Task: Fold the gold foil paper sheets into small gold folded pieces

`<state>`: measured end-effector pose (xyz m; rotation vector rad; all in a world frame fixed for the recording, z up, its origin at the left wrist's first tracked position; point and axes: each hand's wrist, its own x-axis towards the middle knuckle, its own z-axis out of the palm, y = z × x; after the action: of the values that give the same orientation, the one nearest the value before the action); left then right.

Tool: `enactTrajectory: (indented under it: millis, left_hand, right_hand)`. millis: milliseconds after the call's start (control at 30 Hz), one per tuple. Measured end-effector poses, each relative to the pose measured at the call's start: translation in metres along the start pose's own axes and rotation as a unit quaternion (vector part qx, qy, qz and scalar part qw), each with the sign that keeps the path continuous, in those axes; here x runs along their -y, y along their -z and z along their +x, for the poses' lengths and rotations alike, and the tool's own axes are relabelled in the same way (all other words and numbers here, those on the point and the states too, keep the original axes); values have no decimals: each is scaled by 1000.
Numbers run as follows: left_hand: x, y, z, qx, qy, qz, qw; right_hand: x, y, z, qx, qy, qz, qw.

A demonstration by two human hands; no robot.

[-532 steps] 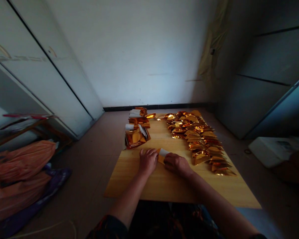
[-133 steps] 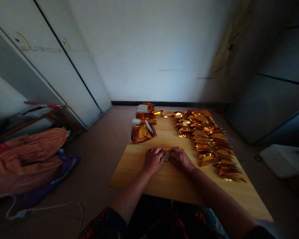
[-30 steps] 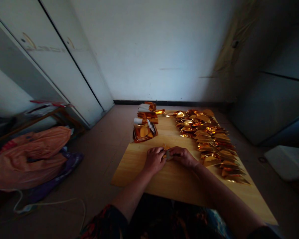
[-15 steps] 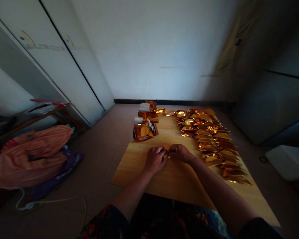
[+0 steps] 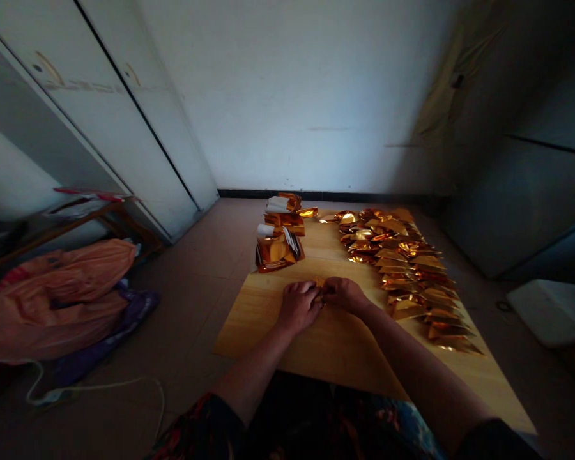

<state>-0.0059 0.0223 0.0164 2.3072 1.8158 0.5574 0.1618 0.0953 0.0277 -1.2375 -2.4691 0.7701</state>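
My left hand (image 5: 298,306) and my right hand (image 5: 344,294) meet at the middle of a wooden board (image 5: 268,313), fingers pinched together on a small piece of gold foil paper (image 5: 320,282) that mostly hides between them. Only a gold corner shows above the fingertips. A long row of folded gold foil pieces (image 5: 407,275) runs along the board's right side. Stacks of unfolded gold foil sheets (image 5: 278,246) with white backs sit at the board's far left corner.
An orange plastic bag (image 5: 57,300) over a purple one lies on the floor at left, with a white cord (image 5: 100,390) nearby. White cabinet doors (image 5: 100,115) stand left, a white box (image 5: 551,310) at right, a wall behind.
Both hands stay pinched on the foil piece; the right hand has shifted slightly closer to the left, and less of the paper shows. The camera has drifted a little.
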Motion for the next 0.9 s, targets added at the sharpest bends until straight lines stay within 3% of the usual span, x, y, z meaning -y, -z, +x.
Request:
enactTrajectory:
  millis: [167,267,400,533,733,900]
  left_hand:
    - [-1,0,-1,-7,0,2,1000]
    - [-1,0,-1,-3,2,3,1000]
    - [0,-1,0,-4,4,1,1000]
    - [-1,-1,-1,-7,5,-2,1000]
    - [-1,1,-2,-4,3,-6,1000]
    - [-1,1,-2,-8,4,-5,1000]
  right_hand:
    - [0,1,-1,3,-5,8,1000]
    - [-5,2,-2,16,6,65,998]
    - [-13,4,-4,56,55,129,989]
    - [-16,2,-7,57,123,103,985]
    - [-16,0,-10,54,135,66,987]
    - [-17,4,-6,87,144,62,984]
